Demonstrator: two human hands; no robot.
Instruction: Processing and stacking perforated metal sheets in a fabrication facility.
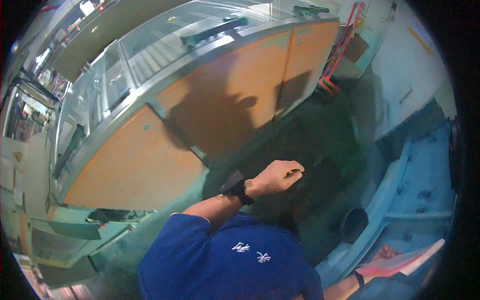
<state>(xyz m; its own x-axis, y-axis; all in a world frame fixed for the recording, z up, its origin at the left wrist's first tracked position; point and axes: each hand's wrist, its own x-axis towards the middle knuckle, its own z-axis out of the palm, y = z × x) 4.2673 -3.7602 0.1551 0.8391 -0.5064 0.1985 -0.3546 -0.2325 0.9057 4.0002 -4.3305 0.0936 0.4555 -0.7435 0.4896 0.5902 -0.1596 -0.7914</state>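
In front of my body, over the dark green floor, my left hand [276, 176] is closed, thumb and forefinger drawn together. Whatever may be between the fingertips is too small to make out. A bulky black device [234, 185] is strapped to that wrist. At the lower right, my right hand [384, 253] grips a thin pink and white stack of paper sheets [405, 261], which covers part of the palm. A dark band [359, 280] circles the right wrist.
A long machine with orange panels [235, 95], clear covers and dark handles [215, 31] curves along the left and front. Red-orange poles [342, 47] lean at its far end. A white cabinet [407, 80] and blue metal frame [420, 185] stand on the right.
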